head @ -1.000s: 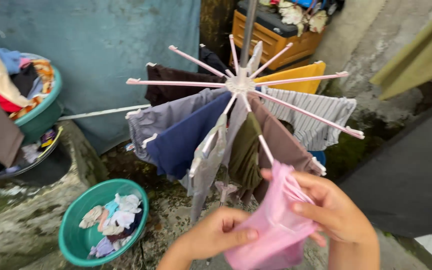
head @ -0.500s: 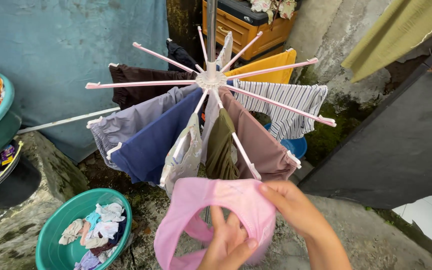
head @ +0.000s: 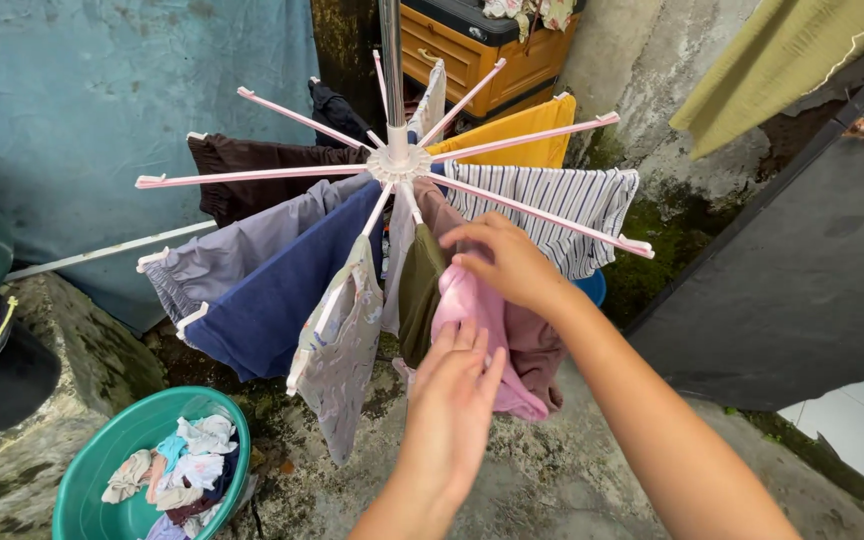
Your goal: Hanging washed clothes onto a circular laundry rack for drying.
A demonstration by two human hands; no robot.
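Note:
A pink garment (head: 474,312) hangs over one arm of an umbrella-shaped drying rack (head: 397,160) with pink-white spokes. My right hand (head: 508,262) grips the garment's top edge near the spoke, between an olive cloth (head: 418,290) and a brown cloth (head: 535,345). My left hand (head: 454,388) lies just below with its fingers straight, touching the pink cloth's lower part. Grey, navy, striped, yellow and dark brown clothes hang on other spokes.
A green basin (head: 92,470) with several small wet clothes sits on the ground at lower left. A blue wall stands behind the rack, an orange crate (head: 472,60) behind the pole, a dark panel (head: 802,290) at right. A stone ledge (head: 82,350) is on the left.
The pink garment went from spread open between both hands below the rack up onto a spoke. My right hand rose to the spoke; my left hand let go and flattened.

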